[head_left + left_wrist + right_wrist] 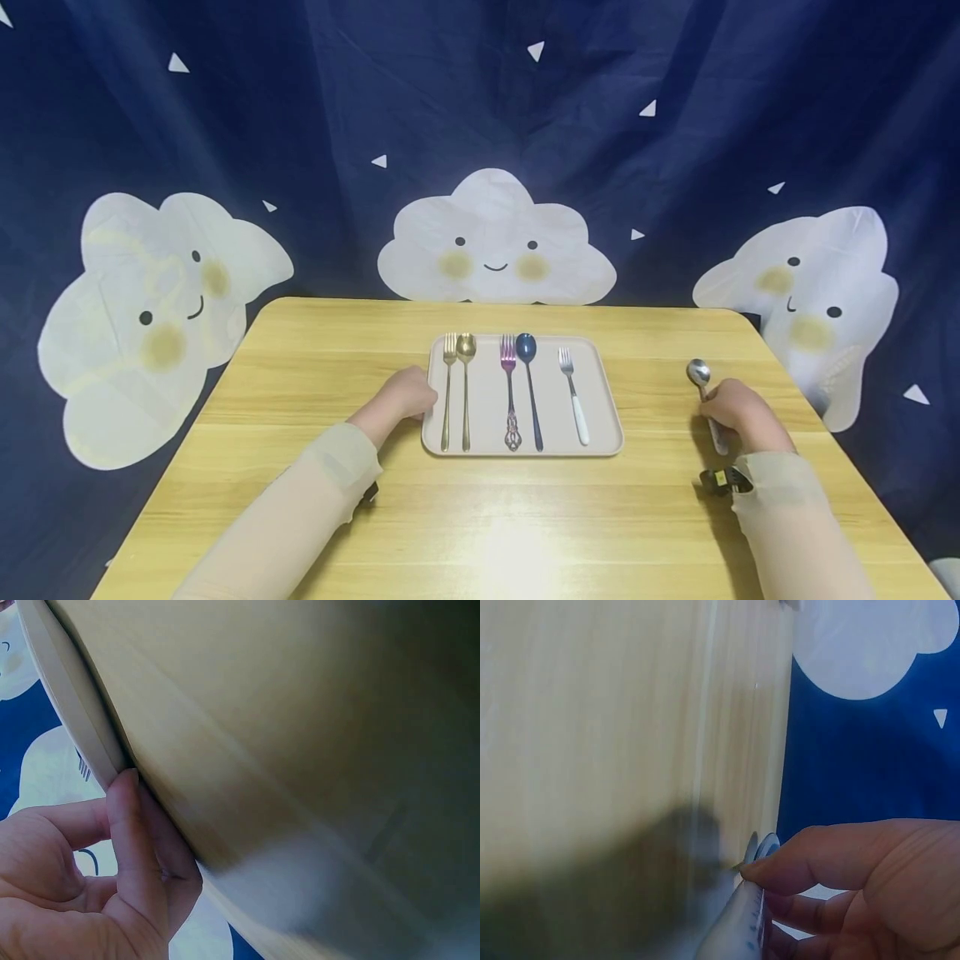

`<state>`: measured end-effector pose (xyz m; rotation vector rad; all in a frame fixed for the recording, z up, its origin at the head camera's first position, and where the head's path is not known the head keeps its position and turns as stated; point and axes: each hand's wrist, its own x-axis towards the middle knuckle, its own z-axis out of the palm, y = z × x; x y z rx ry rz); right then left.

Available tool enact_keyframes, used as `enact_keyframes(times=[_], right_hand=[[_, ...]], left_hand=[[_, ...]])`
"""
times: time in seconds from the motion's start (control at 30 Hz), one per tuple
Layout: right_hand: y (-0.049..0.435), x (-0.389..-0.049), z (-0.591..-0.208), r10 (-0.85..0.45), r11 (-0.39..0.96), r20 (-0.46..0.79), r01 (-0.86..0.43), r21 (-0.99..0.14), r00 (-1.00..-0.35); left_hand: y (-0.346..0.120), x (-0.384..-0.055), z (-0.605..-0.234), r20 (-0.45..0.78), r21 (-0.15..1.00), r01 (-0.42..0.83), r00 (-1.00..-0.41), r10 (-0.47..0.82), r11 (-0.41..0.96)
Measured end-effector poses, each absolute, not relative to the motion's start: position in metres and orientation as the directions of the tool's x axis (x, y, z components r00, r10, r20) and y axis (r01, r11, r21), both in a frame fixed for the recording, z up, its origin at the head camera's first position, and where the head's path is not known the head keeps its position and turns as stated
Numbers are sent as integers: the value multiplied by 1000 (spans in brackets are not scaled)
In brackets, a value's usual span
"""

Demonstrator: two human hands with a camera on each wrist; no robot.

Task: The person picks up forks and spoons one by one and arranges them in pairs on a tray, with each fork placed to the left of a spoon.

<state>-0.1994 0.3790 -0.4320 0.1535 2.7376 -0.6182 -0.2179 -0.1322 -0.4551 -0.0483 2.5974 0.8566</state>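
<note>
My left hand [408, 392] is at the left edge of a pale rectangular tray [551, 417], gripping its rim between thumb and fingers, as the left wrist view shows. On the tray lie a gold fork [448, 367], a gold spoon [466, 367], a purple fork [509, 371], a dark blue spoon [528, 367] and a white-handled fork [573, 396]. Well to the right of the tray, my right hand [744, 412] pinches a spoon [699, 372] with a silver bowl. Its pale, blue-patterned handle [735, 926] shows in the right wrist view.
The light wooden table [525, 517] has its far edge just beyond the tray. A dark blue curtain [480, 83] with smiling clouds hangs behind it. A small dark camera [726, 480] sits on the right wrist.
</note>
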Motion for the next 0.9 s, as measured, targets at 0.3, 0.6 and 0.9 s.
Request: enact_keyframes(times=[0.3,0.6,0.9], right_hand=[[369,-195,-423,23,888,-349,179,-422,-937],[360,-192,-417,21,877,-356,188,-443,-934],[345,-189,-404,6,885,-336,161,-436,-942]], left_hand=[[-132,-218,-454,-382,567,-155,-920,91,809],[-133,-216,-452,-372,562,-140,-923,97,815],[-132,-217,-451,-380,569,-151,-920,96,808]])
